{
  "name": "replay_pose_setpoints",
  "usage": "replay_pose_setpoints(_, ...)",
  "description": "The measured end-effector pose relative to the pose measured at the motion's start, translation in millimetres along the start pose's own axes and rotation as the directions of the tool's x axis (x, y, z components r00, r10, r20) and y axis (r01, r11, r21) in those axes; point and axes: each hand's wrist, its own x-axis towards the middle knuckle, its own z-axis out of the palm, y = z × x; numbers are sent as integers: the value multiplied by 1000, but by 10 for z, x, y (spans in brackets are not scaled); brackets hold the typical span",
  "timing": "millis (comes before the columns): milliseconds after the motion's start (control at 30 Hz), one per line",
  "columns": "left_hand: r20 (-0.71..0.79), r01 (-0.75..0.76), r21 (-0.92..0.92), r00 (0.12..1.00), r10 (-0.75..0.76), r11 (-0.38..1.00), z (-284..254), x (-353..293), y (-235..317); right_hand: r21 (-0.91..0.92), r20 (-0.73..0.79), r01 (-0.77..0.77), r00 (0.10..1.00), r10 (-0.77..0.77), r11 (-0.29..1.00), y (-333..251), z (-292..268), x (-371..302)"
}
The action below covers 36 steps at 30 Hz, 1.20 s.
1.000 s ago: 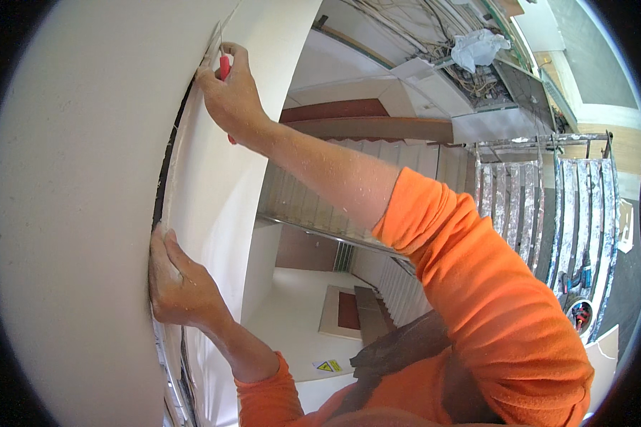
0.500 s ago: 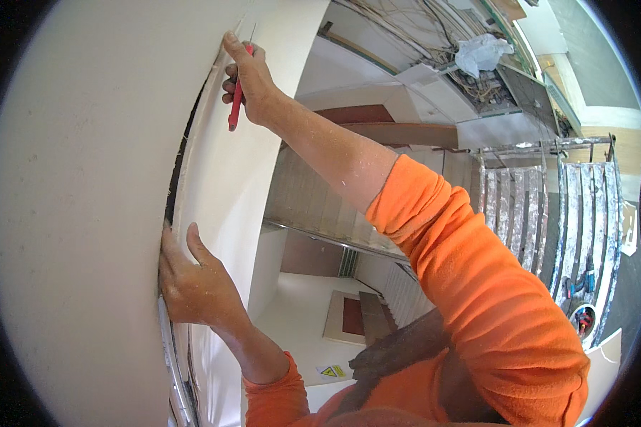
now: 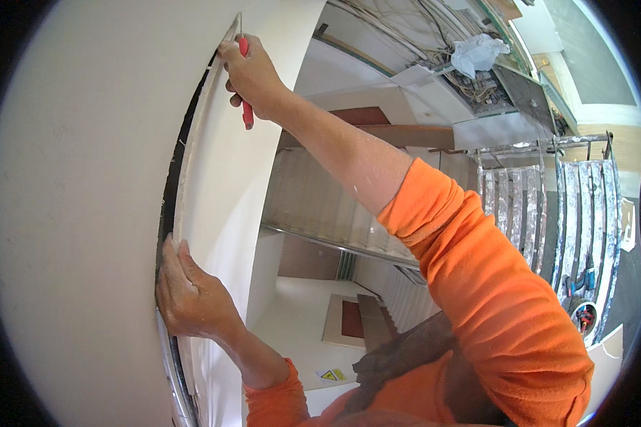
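My right hand (image 3: 258, 80) is closed round a red-handled utility knife (image 3: 247, 115), up at the far end of a long gap. Its thin blade shows above my fingers, near the cut line. The dark gap (image 3: 178, 153) runs between a broad white board (image 3: 85, 206) on the left and a narrow white plasterboard strip (image 3: 221, 164) on the right. Lower down, my left hand (image 3: 199, 302) grips the strip's rough edge, fingertips reaching into the gap and thumb against the strip. The ends of those fingers are partly hidden.
Below on the right stand paint-splashed slatted platforms (image 3: 580, 206). A cordless drill (image 3: 585, 281) and a bucket of tools (image 3: 584, 317) rest there. A stairway (image 3: 327, 192) lies beneath my right arm. Loose cables and a crumpled plastic bag (image 3: 477, 53) are at the upper right.
The gap has grown wider, with the strip standing farther off the board. My left hand has slid slightly lower. The knife in my right hand has tilted, its blade end shifting left and upward.
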Motion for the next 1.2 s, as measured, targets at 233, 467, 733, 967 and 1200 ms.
replay_pose_setpoints(233, -24, -38, -16, 999, 38, 999, 30, 11, 26, -46, -7, -100, 995, 99, 994, -171, -106, 61)
replay_pose_setpoints(467, -28, -66, 9, 997, 67, 998, 9, 9, 60, -126, -87, -41, 996, 30, 991, -189, -28, 77)
replay_pose_setpoints(733, -39, -103, 6, 994, 103, 995, 33, -11, 11, -297, -115, 28, 991, -65, 954, -171, -96, 208)
replay_pose_setpoints(967, -34, -145, 26, 989, 146, 989, -1, -1, 8, -358, -129, -15, 991, -33, 934, -213, -84, 145)
replay_pose_setpoints(1200, -44, -166, 13, 985, 166, 986, 62, -18, -2, -349, -136, -31, 991, -18, 936, -273, -48, 89)
